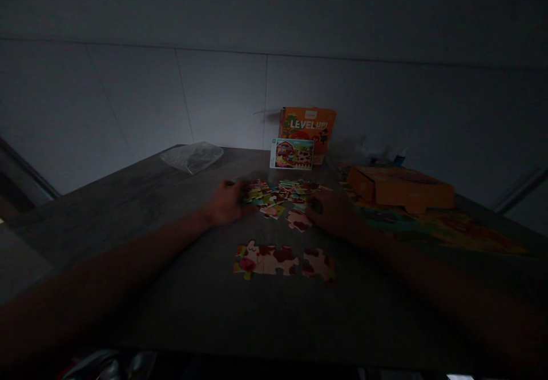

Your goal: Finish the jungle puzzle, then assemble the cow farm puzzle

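A loose pile of jigsaw puzzle pieces [265,195] lies on the grey table, in dim light. My left hand [226,204] cups the pile's left edge, thumb and fingers apart. On the right side, my right hand [331,211] curves round the pile, its fingers apart beside a pink and brown piece [298,221]; the fingertips are dark and partly hidden. Nearer to me lie joined cow puzzle pieces [272,259], showing a cow's head and spotted body. A separate cow piece [317,264] sits just right of them, with a small gap between.
Behind the pile stand a picture card [292,154] of a farm and an orange "LEVEL UP!" box [309,123]. A clear plastic bag [192,156] lies at the back left. To the right, an orange box [402,188] rests on a colourful sheet [440,229].
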Demonstrator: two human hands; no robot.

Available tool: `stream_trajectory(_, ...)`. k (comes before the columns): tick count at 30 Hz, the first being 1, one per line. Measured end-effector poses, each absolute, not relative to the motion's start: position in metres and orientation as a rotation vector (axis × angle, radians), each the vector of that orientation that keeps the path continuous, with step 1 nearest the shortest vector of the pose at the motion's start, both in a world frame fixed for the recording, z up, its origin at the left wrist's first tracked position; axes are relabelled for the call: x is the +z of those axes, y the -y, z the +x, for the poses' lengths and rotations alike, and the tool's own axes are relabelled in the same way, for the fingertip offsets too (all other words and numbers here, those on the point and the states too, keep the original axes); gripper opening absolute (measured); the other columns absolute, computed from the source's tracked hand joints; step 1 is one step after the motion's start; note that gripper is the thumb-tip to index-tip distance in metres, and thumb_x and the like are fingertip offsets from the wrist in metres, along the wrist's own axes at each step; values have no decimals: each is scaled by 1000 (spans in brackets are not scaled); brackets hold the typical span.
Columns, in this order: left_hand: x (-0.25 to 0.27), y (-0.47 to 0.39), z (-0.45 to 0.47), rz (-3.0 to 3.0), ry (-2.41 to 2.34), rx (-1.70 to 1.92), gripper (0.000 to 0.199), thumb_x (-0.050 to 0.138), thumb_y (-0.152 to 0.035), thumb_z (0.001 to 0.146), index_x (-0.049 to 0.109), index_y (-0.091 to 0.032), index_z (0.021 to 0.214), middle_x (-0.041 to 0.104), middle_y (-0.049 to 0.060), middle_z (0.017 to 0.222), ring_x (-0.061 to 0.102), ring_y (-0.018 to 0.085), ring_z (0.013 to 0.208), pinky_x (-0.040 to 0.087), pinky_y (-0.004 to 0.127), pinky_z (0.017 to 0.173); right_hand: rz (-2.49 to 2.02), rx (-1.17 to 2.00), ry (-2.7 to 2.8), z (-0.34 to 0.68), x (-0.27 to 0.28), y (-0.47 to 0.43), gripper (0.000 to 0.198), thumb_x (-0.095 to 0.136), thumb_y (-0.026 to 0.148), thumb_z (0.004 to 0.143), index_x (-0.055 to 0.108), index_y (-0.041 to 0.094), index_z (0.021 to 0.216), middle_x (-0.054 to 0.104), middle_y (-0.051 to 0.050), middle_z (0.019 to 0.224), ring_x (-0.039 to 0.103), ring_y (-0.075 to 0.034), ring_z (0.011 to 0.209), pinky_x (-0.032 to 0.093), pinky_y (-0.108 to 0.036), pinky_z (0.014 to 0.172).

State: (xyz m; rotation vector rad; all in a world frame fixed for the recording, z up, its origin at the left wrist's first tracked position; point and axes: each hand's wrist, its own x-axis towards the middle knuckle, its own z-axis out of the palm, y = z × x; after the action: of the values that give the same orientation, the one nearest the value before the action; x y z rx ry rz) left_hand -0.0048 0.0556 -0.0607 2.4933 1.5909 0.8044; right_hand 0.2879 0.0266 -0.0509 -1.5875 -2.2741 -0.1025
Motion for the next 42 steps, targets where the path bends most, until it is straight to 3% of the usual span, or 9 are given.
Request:
stream_trajectory(6,-64,-57,-5,2509,-1543,739,65,70,-46,75,54,-20,132,70,9,112,57,32,113,47,43,96,-1572,-130,2296,288,-52,-27,19,64,28,86,70,14,97,71,-12,101,65,-23,89,48,-33,81)
stream_trajectory(16,-52,-55,-8,2428,-1688,1015,62,68,-43,79,50,-19,133,69,7,118,46,33,122,40,47,104,-1545,-151,2305,290,-55,-29,25,65,28,86,69,14,106,70,-13,111,65,-25,98,47,-33,85)
stream_trajectory(23,-62,-55,-5,2587,-1599,734,70,66,-48,80,49,-16,139,61,14,129,48,35,121,39,49,103,-1578,-105,2305,290,-55,-29,23,65,28,87,69,13,103,70,-14,109,65,-25,95,48,-33,83)
stream_trajectory(29,-63,-53,0,2816,-1319,565,42,56,-36,90,61,-24,129,60,9,134,51,29,123,32,46,108,-1567,-133,2307,289,-54,-28,25,64,28,87,69,12,106,68,-15,114,63,-27,101,47,-35,87)
stream_trajectory(38,-64,-55,-1,2860,-1276,575,35,50,-22,92,63,-23,125,59,8,136,52,27,123,35,44,104,-1501,-124,2292,290,-58,-31,20,65,25,85,70,14,102,70,-13,109,65,-24,96,48,-33,83)
stream_trajectory(42,-67,-58,-3,2940,-1266,570,35,44,-12,91,67,-19,117,64,12,124,55,27,112,37,47,100,-1250,-134,2240,290,-56,-29,12,63,22,84,70,16,91,71,-10,98,66,-22,86,49,-33,78)
